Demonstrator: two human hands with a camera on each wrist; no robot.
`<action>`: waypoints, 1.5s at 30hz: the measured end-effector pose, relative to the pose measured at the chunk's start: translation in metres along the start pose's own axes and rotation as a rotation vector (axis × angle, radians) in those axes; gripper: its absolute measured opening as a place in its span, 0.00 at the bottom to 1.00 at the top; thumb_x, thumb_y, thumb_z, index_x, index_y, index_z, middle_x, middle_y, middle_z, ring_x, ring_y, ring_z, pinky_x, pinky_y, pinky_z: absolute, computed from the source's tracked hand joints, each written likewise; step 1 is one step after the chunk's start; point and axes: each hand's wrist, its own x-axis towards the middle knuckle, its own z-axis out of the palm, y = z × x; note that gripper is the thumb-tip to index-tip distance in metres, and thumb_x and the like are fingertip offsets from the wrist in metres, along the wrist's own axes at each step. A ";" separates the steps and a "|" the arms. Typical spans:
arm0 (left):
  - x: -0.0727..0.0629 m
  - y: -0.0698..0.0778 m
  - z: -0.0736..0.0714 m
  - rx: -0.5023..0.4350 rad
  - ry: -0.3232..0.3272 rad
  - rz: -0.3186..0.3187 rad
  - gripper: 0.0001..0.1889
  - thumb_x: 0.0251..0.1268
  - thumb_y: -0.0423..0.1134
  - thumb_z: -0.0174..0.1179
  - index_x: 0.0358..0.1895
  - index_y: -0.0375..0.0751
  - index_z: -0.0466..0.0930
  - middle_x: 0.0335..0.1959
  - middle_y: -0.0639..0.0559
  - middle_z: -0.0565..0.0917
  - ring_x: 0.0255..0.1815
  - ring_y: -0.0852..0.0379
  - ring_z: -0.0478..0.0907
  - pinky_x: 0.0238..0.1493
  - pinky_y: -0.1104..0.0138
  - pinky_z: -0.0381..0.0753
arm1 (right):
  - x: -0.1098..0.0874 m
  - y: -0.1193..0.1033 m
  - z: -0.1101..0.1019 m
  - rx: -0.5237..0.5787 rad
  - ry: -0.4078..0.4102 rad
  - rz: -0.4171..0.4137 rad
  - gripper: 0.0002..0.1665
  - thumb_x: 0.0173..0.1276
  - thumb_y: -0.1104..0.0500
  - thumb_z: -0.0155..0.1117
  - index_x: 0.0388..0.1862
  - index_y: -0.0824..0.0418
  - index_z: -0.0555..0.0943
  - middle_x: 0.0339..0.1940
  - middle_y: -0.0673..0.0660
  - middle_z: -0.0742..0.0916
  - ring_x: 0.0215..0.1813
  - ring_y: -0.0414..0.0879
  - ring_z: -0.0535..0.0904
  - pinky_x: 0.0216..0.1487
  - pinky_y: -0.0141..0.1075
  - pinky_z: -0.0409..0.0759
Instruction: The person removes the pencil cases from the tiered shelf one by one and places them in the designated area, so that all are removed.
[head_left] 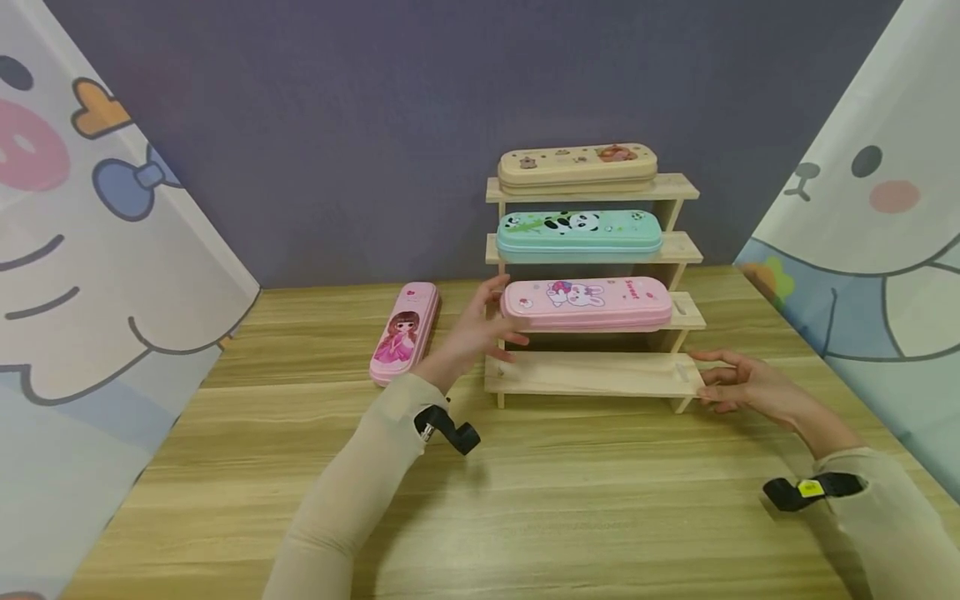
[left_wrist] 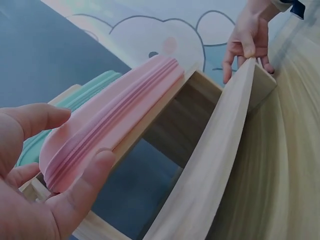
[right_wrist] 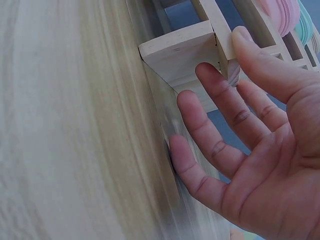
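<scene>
A stepped wooden rack (head_left: 592,373) bears zipped pencil cases on its upper steps. My left hand (head_left: 471,337) is at the left end of the pink rabbit pencil case (head_left: 592,302), its fingers spread loosely around that end. In the left wrist view its thumb (left_wrist: 97,167) lies along the case's front lower edge. At the right end of the lowest step, my right hand (head_left: 750,387) holds the board's corner, thumb on top and fingers below. The right wrist view shows this thumb (right_wrist: 257,62) at the board's end, other fingers spread under it.
On the table (head_left: 525,500), left of the rack, lies a pink pencil case with a doll picture (head_left: 403,333). A green panda pencil case (head_left: 581,233) and a cream pencil case (head_left: 577,167) sit on the higher steps. Printed cartoon panels (head_left: 885,208) flank the dark back wall (head_left: 337,142).
</scene>
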 end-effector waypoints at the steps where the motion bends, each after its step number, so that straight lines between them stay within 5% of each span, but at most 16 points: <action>1: -0.001 0.000 0.001 0.001 0.000 -0.002 0.41 0.67 0.26 0.61 0.78 0.54 0.52 0.71 0.41 0.59 0.35 0.47 0.84 0.25 0.59 0.88 | 0.000 0.000 0.000 0.002 -0.002 0.000 0.35 0.72 0.72 0.58 0.60 0.31 0.72 0.47 0.43 0.87 0.43 0.43 0.85 0.39 0.37 0.86; 9: -0.006 -0.003 0.009 0.010 -0.017 0.007 0.42 0.63 0.23 0.63 0.76 0.51 0.55 0.65 0.38 0.63 0.51 0.34 0.81 0.27 0.56 0.88 | 0.000 -0.001 0.000 0.012 -0.009 0.001 0.34 0.72 0.71 0.58 0.61 0.32 0.72 0.46 0.43 0.87 0.44 0.43 0.85 0.39 0.37 0.86; 32: -0.016 -0.016 0.022 -0.026 -0.067 0.046 0.40 0.57 0.21 0.68 0.72 0.48 0.62 0.61 0.42 0.67 0.33 0.48 0.84 0.23 0.59 0.87 | 0.001 -0.001 0.001 0.021 -0.014 -0.006 0.35 0.72 0.72 0.58 0.61 0.32 0.73 0.46 0.45 0.87 0.43 0.43 0.85 0.40 0.36 0.86; 40: -0.021 -0.016 0.026 -0.070 -0.076 0.085 0.40 0.54 0.16 0.66 0.72 0.41 0.64 0.61 0.40 0.69 0.44 0.51 0.78 0.29 0.57 0.89 | 0.001 -0.002 0.002 0.026 -0.006 -0.004 0.35 0.71 0.72 0.58 0.60 0.31 0.73 0.46 0.44 0.87 0.42 0.43 0.86 0.39 0.36 0.86; 45: -0.024 -0.022 0.024 -0.104 -0.073 0.113 0.40 0.52 0.13 0.65 0.70 0.37 0.65 0.59 0.40 0.69 0.40 0.50 0.81 0.35 0.57 0.89 | 0.001 -0.001 0.002 0.033 -0.013 -0.001 0.35 0.71 0.72 0.58 0.60 0.31 0.73 0.46 0.45 0.87 0.43 0.43 0.86 0.39 0.36 0.86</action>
